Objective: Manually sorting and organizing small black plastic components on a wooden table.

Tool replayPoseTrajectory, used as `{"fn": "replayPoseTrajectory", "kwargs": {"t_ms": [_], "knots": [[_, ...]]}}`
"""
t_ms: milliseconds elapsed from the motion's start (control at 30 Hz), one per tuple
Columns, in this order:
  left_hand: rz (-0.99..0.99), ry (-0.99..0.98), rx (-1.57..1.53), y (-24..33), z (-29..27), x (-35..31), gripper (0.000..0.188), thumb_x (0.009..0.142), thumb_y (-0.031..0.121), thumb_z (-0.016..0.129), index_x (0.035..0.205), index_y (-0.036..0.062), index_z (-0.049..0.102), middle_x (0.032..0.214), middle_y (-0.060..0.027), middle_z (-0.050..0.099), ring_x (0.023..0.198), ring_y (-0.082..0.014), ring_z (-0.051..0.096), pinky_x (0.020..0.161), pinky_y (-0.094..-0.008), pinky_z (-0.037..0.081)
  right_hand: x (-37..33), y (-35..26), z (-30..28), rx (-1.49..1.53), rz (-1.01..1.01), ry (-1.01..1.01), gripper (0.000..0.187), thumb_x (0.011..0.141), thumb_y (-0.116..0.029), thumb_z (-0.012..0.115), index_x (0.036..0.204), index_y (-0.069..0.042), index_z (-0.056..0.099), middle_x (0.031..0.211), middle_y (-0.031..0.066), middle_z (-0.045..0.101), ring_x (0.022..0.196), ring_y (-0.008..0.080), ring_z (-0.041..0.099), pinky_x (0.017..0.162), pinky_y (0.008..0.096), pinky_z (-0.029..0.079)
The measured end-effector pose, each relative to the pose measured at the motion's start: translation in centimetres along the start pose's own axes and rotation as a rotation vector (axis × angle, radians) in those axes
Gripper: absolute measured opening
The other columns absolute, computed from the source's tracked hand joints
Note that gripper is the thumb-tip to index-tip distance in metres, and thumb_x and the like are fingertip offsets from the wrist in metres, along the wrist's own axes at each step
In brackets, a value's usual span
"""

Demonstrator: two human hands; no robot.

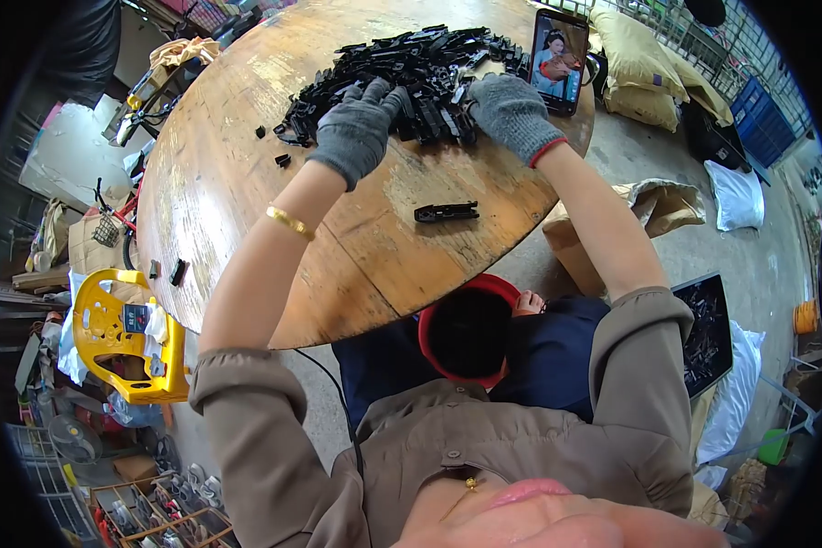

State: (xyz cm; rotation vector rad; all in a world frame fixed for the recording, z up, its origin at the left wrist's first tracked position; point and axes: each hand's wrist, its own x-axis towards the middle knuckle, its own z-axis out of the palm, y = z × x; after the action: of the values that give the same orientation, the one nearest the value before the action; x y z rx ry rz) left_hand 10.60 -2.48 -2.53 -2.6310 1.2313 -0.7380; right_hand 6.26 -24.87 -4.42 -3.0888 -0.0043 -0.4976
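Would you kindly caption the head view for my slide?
Gloved hands at a pile of black parts on a table.

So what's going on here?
A person in gray gloves has both hands at a heap of small black parts on a round wooden table. The left hand is at the heap's near left side, the right hand at its right; whether either grips a part is unclear. One larger black piece lies apart, nearer the person. A phone stands beside the right hand, and a red bucket sits between the person's legs.
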Motion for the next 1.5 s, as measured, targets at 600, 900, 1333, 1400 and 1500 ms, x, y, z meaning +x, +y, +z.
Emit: {"fn": "replayPoseTrajectory", "kwargs": {"t_ms": [600, 900, 1333, 1400, 1500], "knots": [[-0.005, 0.472, -0.244, 0.1, -1.2, -3.8, 0.020, 0.069, 0.018, 0.067, 0.086, 0.0120, 0.058, 0.096, -0.0040, 0.056, 0.085, -0.0262, 0.052, 0.072, -0.0356, 0.045, -8.4, -0.4, -2.6, 0.351, -0.175, 0.103, 0.020, 0.070, -0.014, 0.063, 0.086, -0.003, 0.058, 0.079, 0.0136, 0.056, 0.078, 0.0298, 0.055, 0.070, 0.0364, 0.044], [-0.199, 0.193, -0.972, 1.4, -2.0, -5.8, 0.019, 0.077, 0.016, 0.066, 0.087, 0.0058, 0.053, 0.084, -0.0094, 0.059, 0.064, -0.0235, 0.055, 0.056, -0.0299, 0.046, -8.1, 0.3, -2.1, 0.289, -0.171, 0.240, 0.015, 0.072, -0.016, 0.064, 0.076, -0.004, 0.058, 0.073, 0.0121, 0.058, 0.066, 0.0266, 0.059, 0.059, 0.0343, 0.046], [-0.501, -0.255, -1.895, 2.9, -4.6, -6.2, 0.028, 0.083, 0.019, 0.060, 0.106, 0.0038, 0.056, 0.079, -0.0015, 0.060, 0.051, -0.0030, 0.046, 0.046, -0.0154, 0.039, -7.3, -4.2, -2.1, 0.913, -0.146, 0.171, 0.012, 0.077, -0.013, 0.064, 0.077, -0.001, 0.061, 0.069, 0.0069, 0.061, 0.063, 0.0144, 0.058, 0.058, 0.0262, 0.047], [-0.422, -0.308, -1.830, 2.9, -5.5, -6.2, 0.029, 0.083, 0.018, 0.060, 0.108, 0.0039, 0.056, 0.080, -0.0020, 0.061, 0.052, -0.0026, 0.047, 0.047, -0.0153, 0.039, -7.8, -4.5, -3.0, 1.321, 0.030, 0.092, 0.022, 0.082, -0.022, 0.061, 0.082, 0.000, 0.062, 0.067, 0.0018, 0.058, 0.059, 0.0093, 0.053, 0.056, 0.0228, 0.045], [-0.328, -0.414, -1.780, 3.3, -6.1, -6.7, 0.033, 0.085, 0.019, 0.058, 0.114, 0.0042, 0.055, 0.077, -0.0002, 0.060, 0.057, -0.0021, 0.050, 0.049, -0.0150, 0.039, -8.4, -4.7, -5.5, 1.409, 0.312, -0.173, 0.027, 0.082, -0.028, 0.060, 0.083, -0.001, 0.063, 0.066, 0.0027, 0.058, 0.056, 0.0082, 0.051, 0.053, 0.0205, 0.043]]}}
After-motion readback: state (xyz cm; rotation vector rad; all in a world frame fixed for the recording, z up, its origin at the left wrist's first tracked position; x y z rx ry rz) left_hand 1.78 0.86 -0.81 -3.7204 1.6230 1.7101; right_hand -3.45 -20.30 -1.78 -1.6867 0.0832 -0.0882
